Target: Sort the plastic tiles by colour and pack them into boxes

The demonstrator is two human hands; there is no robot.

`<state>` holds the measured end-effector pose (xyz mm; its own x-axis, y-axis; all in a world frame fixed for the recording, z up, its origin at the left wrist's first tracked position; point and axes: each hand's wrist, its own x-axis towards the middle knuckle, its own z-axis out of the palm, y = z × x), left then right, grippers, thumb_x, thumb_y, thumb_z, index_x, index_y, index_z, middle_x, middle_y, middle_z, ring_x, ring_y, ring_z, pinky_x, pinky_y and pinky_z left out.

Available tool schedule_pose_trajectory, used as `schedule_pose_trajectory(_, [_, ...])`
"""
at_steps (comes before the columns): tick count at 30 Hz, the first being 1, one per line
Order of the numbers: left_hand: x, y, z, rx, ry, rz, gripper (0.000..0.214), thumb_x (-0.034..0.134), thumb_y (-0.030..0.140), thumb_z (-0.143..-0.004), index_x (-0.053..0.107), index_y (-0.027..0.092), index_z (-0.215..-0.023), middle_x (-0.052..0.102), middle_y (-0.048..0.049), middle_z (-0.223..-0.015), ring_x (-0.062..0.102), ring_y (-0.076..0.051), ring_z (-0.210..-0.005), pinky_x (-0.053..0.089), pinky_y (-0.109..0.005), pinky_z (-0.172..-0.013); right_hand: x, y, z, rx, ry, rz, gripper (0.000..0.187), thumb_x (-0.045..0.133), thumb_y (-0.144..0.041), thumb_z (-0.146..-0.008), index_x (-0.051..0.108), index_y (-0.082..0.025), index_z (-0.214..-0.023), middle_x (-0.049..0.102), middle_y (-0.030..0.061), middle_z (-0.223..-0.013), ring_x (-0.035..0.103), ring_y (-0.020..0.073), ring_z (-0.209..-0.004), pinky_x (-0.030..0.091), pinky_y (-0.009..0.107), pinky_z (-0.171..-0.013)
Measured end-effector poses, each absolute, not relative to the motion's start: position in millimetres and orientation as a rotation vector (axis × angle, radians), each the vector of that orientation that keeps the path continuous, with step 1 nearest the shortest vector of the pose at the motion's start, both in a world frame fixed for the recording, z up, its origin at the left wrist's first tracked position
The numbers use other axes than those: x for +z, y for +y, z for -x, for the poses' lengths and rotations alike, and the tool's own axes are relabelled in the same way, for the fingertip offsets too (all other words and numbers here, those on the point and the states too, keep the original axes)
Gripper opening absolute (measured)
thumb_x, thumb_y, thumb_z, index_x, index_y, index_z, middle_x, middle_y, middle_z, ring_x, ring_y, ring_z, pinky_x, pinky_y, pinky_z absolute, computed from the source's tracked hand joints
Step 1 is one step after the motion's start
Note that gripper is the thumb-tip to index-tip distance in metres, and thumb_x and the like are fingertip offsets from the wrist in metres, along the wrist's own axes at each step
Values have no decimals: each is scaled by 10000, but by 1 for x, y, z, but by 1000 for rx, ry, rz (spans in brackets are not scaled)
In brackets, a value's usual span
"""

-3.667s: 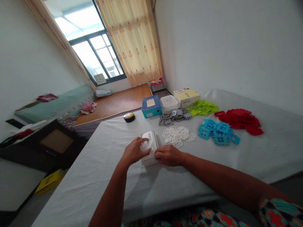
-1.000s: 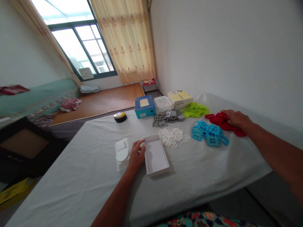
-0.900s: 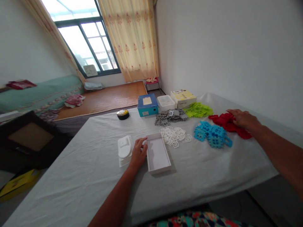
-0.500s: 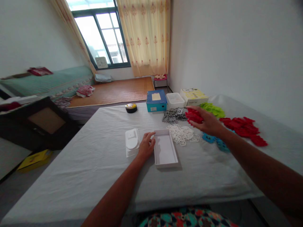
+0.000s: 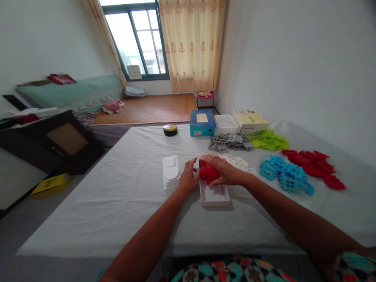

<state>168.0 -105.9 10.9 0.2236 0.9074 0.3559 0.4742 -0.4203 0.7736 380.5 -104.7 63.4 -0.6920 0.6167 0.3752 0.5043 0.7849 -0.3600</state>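
A shallow white box (image 5: 214, 194) lies open on the white-sheeted table (image 5: 123, 203). My right hand (image 5: 225, 172) is closed over a bunch of red plastic pieces (image 5: 208, 172) and holds them down in the far end of the box. My left hand (image 5: 188, 178) rests against the box's left wall, fingers curled on the rim. The box's white lid (image 5: 171, 176) lies just left of my left hand.
Piles of plastic pieces lie to the right: white (image 5: 239, 162), grey (image 5: 229, 141), green (image 5: 268, 140), blue (image 5: 283, 176), red (image 5: 314, 162). At the far edge stand a blue box (image 5: 201, 123), a clear tub (image 5: 225, 123), a yellow box (image 5: 249, 120) and a tape roll (image 5: 170, 129).
The lid came off the white box and was set to the left. My right hand reached to the red pile, took a bunch of pieces and carried them into the box.
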Motion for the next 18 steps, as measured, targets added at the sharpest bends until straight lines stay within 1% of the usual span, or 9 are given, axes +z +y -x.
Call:
schedule_pose_trajectory(2, [12,-107,-168,1099,1223,-2012,446,449,173,-873,450,203,-1317,460,-119,-1267,588,-158,-926,555,-295,-701,61,-107,-391,345,-2462,893,1079,832,-499,-601,284,-229,-1490,391,168,-1473,355,331,-1349,306,519,-1091])
schedule_pose_trajectory(4, [14,-109,-169,1120,1180,-2077,393,441,178,-886,507,209,-1272,470,-114,-1272,563,-190,-1055,559,-321,-774,59,-112,-400,366,-2413,940,981,808,-513,-635,357,-219,-1456,449,174,-1425,413,324,-1306,338,510,-1067])
schedule_pose_trajectory(7, [16,-112,-169,1195,1149,-2210,321,442,180,-905,585,204,-1192,507,-105,-1258,496,-214,-1193,461,-410,-1009,61,-126,-405,371,-2349,988,620,751,-468,-734,572,-214,-1270,611,138,-1237,531,285,-1176,408,468,-1004])
schedule_pose_trajectory(9, [17,-114,-169,1217,1150,-2262,282,450,192,-914,619,200,-1141,525,-100,-1249,492,-215,-1200,410,-431,-1061,64,-138,-401,375,-2376,964,359,709,-425,-793,671,-233,-1094,684,90,-1094,567,255,-1119,427,431,-978])
schedule_pose_trajectory(11, [18,-115,-169,1210,1158,-2291,258,461,201,-916,641,201,-1101,546,-93,-1229,504,-212,-1179,417,-428,-1052,66,-147,-393,388,-2438,888,180,656,-378,-849,709,-250,-964,717,50,-979,597,221,-1067,435,393,-965])
schedule_pose_trajectory(12, [19,-114,-169,1203,1161,-2304,251,460,204,-919,651,203,-1082,558,-89,-1212,510,-211,-1168,424,-425,-1043,66,-150,-390,378,-2437,877,151,620,-351,-878,713,-251,-942,722,43,-956,610,205,-1036,443,377,-953])
schedule_pose_trajectory(14, [20,-114,-168,1178,1165,-2333,254,442,213,-933,672,209,-1041,581,-81,-1179,517,-206,-1149,434,-419,-1028,64,-150,-385,278,-2359,972,178,548,-295,-921,707,-237,-977,719,57,-1005,617,198,-1017,452,381,-941])
schedule_pose_trajectory(16, [22,-113,-167,1143,1156,-2377,272,425,229,-946,693,215,-993,596,-74,-1159,517,-205,-1137,436,-419,-1022,59,-146,-383,117,-2268,1139,213,512,-261,-932,695,-219,-1033,694,87,-1110,594,222,-1072,443,423,-958])
schedule_pose_trajectory(18, [23,-112,-166,1113,1140,-2420,289,419,245,-954,707,221,-953,603,-69,-1156,512,-208,-1136,432,-426,-1023,54,-143,-382,14,-2287,1219,229,522,-280,-925,688,-223,-1072,671,93,-1175,543,252,-1162,414,464,-999])
